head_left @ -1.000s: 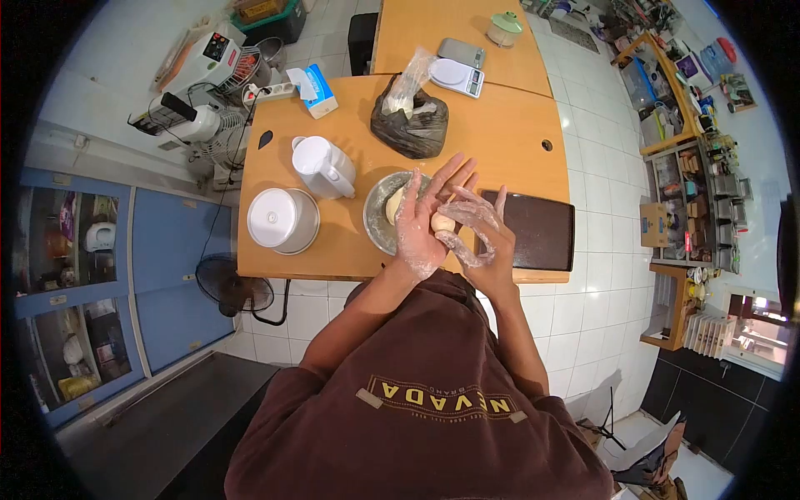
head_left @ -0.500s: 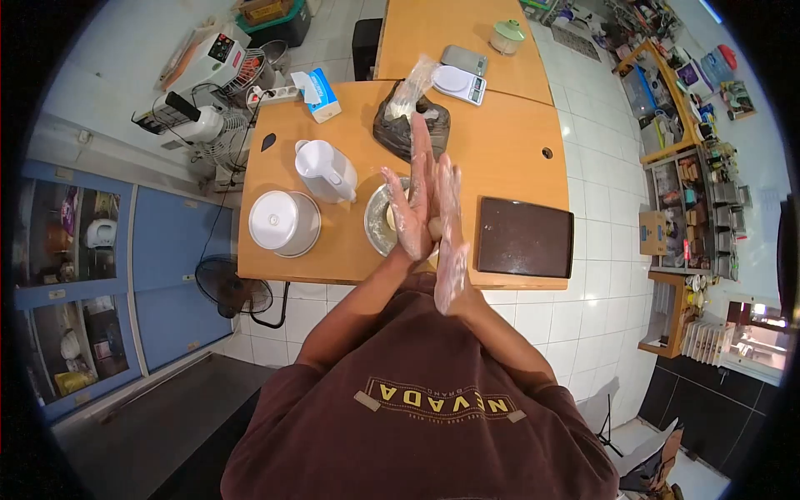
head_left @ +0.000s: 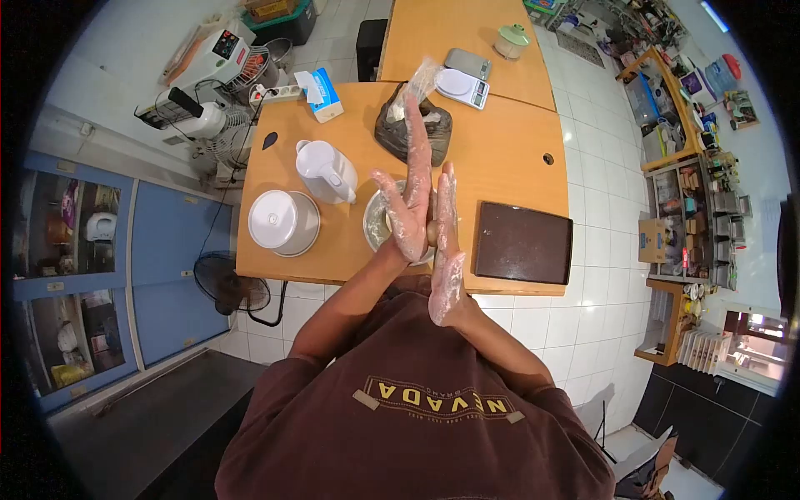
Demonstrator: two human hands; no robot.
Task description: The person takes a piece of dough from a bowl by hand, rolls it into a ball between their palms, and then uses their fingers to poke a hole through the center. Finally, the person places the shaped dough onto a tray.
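- Can see pale dough (head_left: 388, 222) inside the metal bowl (head_left: 373, 227), clear plastic (head_left: 427, 77) in the black bag (head_left: 438, 148).
- Holds a dough ball (head_left: 432, 233) between left hand (head_left: 410, 221) and right hand (head_left: 447, 237).
- Extends fingers straight, left thumb apart; cannot tell right finger gaps.

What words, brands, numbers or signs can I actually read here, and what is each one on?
"NEVADA": yellow letters, upside down in this view, on the brown shirt.
"BRAND": smaller and fainter, next to "NEVADA" on the same shirt.
Too small to read: the finest print on that shirt.
Too small or blurred: any print on the blue-and-white box, the white scale and the red label at upper left.
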